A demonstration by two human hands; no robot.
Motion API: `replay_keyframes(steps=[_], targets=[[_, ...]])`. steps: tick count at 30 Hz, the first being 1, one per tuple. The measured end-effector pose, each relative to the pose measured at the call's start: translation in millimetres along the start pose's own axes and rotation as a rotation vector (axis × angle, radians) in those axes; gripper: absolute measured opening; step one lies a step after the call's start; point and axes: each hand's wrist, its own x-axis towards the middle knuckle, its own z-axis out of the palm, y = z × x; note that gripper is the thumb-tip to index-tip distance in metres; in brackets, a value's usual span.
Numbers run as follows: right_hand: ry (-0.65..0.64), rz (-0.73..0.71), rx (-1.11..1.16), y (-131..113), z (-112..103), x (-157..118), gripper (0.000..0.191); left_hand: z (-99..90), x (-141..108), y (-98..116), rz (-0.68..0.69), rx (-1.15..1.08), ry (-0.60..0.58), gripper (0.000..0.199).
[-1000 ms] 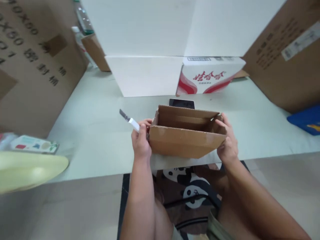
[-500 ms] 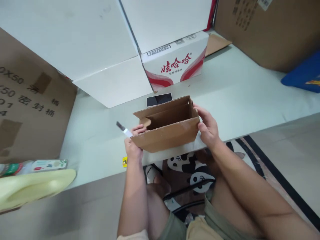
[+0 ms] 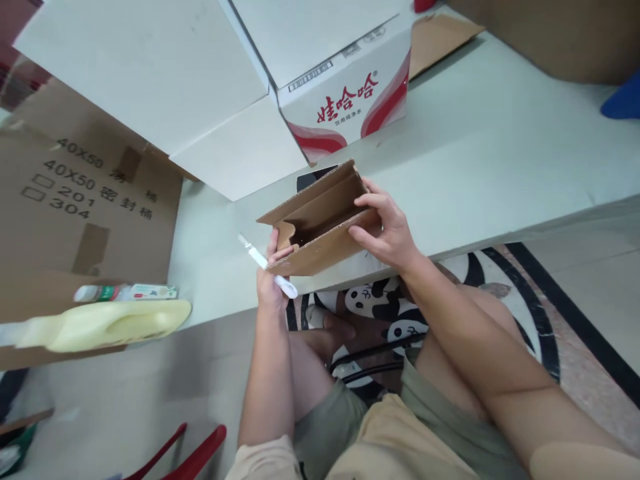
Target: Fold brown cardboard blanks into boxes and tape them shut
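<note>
Brown cardboard box, narrow and deep, is held over the near edge of the pale green tabletop, its open top facing up toward the camera. Its long axis slants from lower left to upper right. Shadow hides its bottom, and it covers part of a flat dark rectangular object. The walls are plain, with raw corrugated edges and a curved flap at the left end. The left hand pinches that end along with a slim white-handled tool, some fingers hidden; the right hand clasps the other end, thumb and fingers spread.
</note>
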Motion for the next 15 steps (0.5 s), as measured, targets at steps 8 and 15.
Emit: replay_keyframes(steps=[8,15], targets=[[-0.005,-0.054,0.200,1,-6,-5,0.024,13.3,-5,12,-0.059,0.035,-0.016,0.035],[0.100,0.067,0.040,9,4,-11,0.048,13.6,1,21,0.269,0.132,0.275,0.041]])
